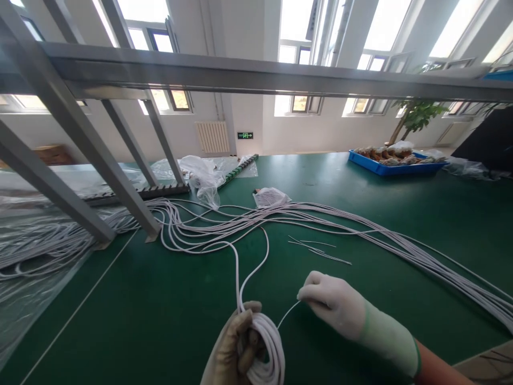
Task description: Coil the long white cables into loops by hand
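Observation:
My left hand (230, 347), in a worn beige glove, is closed around a coil of white cable (274, 345) near the bottom middle. From the top of the coil, two strands of cable run up to the long bundle of white cables (256, 216) lying across the table. My right hand (334, 305), in a white glove, pinches the end of a thin white tie (287, 314) to the right of the coil. The tie's other end goes behind the coil, out of sight. Several loose thin ties (320, 250) lie beyond my right hand.
Grey metal rack posts (116, 166) stand on the green table (160, 310) at left, under a crossbar (256, 75). Clear plastic (200, 174) and a small bag (271, 197) lie behind the cables. A blue tray (385, 167) with brownish parts sits at far right.

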`<state>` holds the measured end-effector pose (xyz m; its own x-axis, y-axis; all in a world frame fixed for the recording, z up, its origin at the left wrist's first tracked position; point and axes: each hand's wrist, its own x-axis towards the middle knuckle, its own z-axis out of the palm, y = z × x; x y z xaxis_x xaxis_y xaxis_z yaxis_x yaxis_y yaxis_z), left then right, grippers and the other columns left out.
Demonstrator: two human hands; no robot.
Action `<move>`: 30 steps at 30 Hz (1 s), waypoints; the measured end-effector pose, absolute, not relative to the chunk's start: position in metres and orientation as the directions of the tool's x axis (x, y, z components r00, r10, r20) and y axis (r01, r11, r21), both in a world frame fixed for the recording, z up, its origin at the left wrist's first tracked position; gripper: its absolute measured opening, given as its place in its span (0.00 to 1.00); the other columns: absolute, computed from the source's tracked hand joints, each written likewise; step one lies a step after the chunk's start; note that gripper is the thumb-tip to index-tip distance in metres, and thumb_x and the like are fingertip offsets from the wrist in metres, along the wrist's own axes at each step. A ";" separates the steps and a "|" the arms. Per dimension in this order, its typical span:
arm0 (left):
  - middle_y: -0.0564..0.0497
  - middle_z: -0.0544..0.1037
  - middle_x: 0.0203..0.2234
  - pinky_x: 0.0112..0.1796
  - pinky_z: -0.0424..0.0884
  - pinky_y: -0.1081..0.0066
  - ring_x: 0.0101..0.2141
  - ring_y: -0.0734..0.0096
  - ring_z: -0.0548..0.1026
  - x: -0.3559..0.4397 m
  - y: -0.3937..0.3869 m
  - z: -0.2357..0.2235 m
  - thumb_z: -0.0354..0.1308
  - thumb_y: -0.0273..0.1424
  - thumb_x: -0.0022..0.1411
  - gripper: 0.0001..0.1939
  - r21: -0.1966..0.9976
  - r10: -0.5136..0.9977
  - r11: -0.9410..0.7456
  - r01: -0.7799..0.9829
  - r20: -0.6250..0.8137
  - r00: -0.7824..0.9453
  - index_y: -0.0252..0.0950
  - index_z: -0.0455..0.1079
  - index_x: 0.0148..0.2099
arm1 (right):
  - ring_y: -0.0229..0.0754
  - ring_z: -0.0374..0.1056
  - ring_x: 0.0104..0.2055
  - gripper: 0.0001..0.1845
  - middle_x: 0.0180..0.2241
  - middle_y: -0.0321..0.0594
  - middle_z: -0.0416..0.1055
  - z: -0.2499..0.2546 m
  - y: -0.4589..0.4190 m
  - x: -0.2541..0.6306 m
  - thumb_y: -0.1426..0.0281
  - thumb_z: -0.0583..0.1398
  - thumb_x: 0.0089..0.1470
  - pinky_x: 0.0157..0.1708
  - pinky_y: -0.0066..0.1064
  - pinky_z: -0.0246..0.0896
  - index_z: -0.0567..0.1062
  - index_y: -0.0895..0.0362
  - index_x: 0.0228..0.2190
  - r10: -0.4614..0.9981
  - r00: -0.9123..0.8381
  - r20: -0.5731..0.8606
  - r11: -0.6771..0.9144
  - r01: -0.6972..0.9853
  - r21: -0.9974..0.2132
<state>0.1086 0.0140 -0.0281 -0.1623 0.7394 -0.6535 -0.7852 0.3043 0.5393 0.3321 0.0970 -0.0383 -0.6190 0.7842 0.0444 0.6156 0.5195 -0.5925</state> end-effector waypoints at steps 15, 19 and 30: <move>0.48 0.79 0.27 0.31 0.77 0.71 0.27 0.68 0.77 0.102 0.008 -0.055 0.62 0.33 0.66 0.07 0.646 0.836 0.350 -0.678 -0.542 -0.084 0.38 0.81 0.38 | 0.42 0.72 0.38 0.12 0.40 0.40 0.74 -0.033 0.073 0.295 0.78 0.59 0.61 0.37 0.30 0.68 0.82 0.54 0.41 0.730 -0.674 0.116 0.524 0.442 -0.728; 0.44 0.82 0.38 0.45 0.79 0.58 0.38 0.56 0.81 0.096 0.006 -0.066 0.64 0.39 0.65 0.08 0.781 0.903 0.305 -0.545 -0.419 -0.094 0.42 0.81 0.37 | 0.40 0.70 0.37 0.12 0.39 0.39 0.73 -0.036 0.070 0.287 0.77 0.59 0.62 0.36 0.29 0.66 0.81 0.54 0.40 0.729 -0.673 0.127 0.537 0.447 -0.716; 0.47 0.83 0.34 0.38 0.80 0.64 0.36 0.58 0.81 0.109 0.010 -0.041 0.68 0.37 0.61 0.06 0.735 0.811 0.341 -0.586 -0.545 -0.211 0.40 0.80 0.34 | 0.44 0.70 0.35 0.13 0.37 0.43 0.73 -0.038 0.060 0.274 0.79 0.55 0.64 0.33 0.33 0.68 0.80 0.57 0.40 0.793 -0.567 0.224 0.586 0.606 -0.538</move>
<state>0.1095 0.0096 -0.0408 -0.2111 0.8114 -0.5450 -0.5860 0.3412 0.7350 0.2739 0.0599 -0.0382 -0.5667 0.7928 0.2243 0.6061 0.5855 -0.5383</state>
